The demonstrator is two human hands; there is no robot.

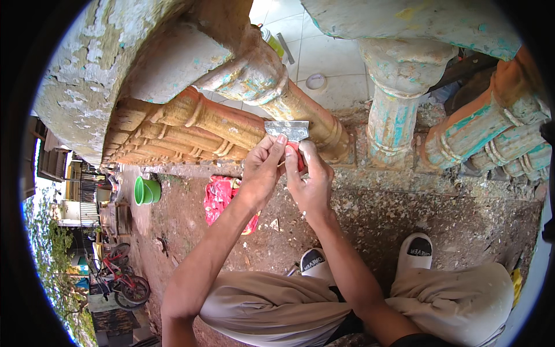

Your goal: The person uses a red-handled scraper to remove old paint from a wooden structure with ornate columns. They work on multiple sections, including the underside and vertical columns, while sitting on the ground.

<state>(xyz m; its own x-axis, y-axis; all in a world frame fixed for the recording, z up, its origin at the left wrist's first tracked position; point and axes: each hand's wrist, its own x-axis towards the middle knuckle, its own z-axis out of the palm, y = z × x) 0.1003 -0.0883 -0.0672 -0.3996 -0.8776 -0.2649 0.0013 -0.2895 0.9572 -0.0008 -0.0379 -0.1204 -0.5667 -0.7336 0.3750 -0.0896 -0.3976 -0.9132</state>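
Observation:
A paint scraper (287, 129) with a wide, worn metal blade and a red handle is held in front of me, its blade pointing away. My left hand (263, 165) is closed round the left side of the handle, the thumb near the blade. From the other side my right hand (311, 182) grips the same handle, most of which the fingers hide. Just behind the blade stands an orange-brown baluster (315, 118) with patches of white and turquoise paint. Whether the blade touches it, I cannot tell.
More balusters (392, 115) stand left and right under a peeling rail (416, 23). Paint flakes litter the dirt ground. A red cloth (218, 199), a green bucket (147, 191) and bicycles (130, 283) are to the left. A roll of tape (316, 81) lies on the tiles beyond.

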